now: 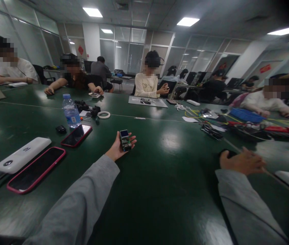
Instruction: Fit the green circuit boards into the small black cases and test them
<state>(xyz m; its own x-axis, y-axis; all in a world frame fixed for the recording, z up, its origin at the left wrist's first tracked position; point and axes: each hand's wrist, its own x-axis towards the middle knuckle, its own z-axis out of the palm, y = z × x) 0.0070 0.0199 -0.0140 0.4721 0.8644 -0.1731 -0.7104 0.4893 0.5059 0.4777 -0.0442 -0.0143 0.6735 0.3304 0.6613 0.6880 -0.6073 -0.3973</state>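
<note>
Circuit module (pixel 125 140), small display on top, lies in upturned palm of left hand (pixel 121 147), fingers loosely curled beneath, held above green table (pixel 165 177). Right hand (pixel 241 162) rests palm down on table over dark object (pixel 228 153); grasp cannot be told. Two red-cased phones (pixel 76 135), white power bank (pixel 23 154), water bottle (pixel 71 111) well left.
</note>
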